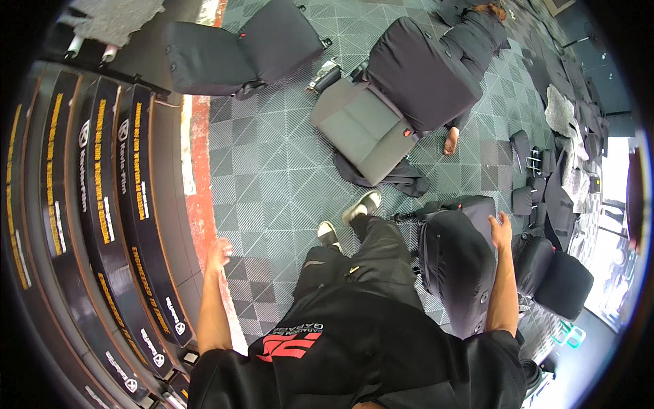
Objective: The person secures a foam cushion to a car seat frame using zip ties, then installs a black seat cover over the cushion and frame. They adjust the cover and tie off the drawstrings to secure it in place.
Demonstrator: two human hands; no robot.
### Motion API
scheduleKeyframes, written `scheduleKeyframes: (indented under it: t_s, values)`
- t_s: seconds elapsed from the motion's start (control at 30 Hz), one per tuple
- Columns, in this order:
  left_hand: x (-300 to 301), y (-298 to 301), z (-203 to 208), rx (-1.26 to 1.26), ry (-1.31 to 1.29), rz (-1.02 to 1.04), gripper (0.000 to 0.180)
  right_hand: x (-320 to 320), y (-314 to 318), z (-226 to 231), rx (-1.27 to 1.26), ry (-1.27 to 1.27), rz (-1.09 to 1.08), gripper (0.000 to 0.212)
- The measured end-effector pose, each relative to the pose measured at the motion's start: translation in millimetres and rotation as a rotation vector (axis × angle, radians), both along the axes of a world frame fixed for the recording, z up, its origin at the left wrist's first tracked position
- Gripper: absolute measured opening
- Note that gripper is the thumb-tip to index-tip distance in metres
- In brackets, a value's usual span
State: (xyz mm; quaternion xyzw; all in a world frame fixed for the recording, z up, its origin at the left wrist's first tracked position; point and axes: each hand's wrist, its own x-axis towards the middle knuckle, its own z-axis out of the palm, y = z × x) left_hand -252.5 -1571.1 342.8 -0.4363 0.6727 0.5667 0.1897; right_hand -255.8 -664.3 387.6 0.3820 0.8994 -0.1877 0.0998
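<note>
My left hand (219, 253) hangs in the air at the left, its fingers loosely apart and holding nothing. My right hand (502, 232) is at the right, beside the upper edge of a black-covered car seat (458, 262). Thumb and fingers there are spread; whether they touch the seat I cannot tell. In front of my feet stands another car seat, with a grey cushion (357, 123) and a black cover over its backrest (424, 75). Dark cloth (409, 178) lies under its near corner.
A person in dark clothes (470, 44) is low behind the grey seat. A black-covered seat (252, 51) lies farther left. Headrests (521, 146) and dark covers lie at the right. Long black boxes (102, 170) fill a rack at the left, beside a red floor strip (201, 150).
</note>
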Motion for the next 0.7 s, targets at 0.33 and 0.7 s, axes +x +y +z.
scheduleKeyframes:
  t_s: [0.33, 0.7]
  values:
    - [-156, 192, -46, -0.044, -0.237, -0.795, 0.033, -312, 55, -99, 0.087, -0.026, 0.377, 0.075]
    - [-667, 441, -384, 0.493, -0.171, -0.794, 0.082, -639, 104, -236, 0.037, 0.346, 0.159, 0.064]
